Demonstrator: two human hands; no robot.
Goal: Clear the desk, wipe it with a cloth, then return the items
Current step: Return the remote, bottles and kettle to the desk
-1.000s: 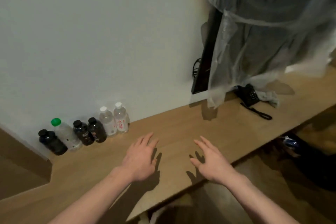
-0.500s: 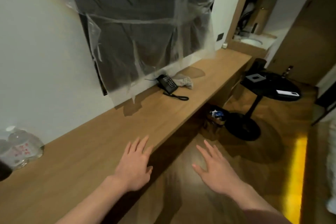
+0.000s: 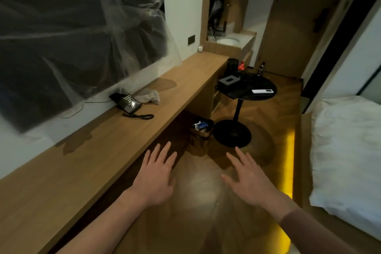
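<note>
Left hand and right hand: palms down, fingers spread, empty, held over floor beside front edge of long light-wood desk. On desk, far back by wall: black corded telephone, crumpled grey-beige cloth touching its right side. Round black pedestal table beyond desk end.

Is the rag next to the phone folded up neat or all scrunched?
Scrunched. The cloth lies in a lumpy, wrinkled heap on the desk, right beside the phone, with no flat folded edges.
</note>
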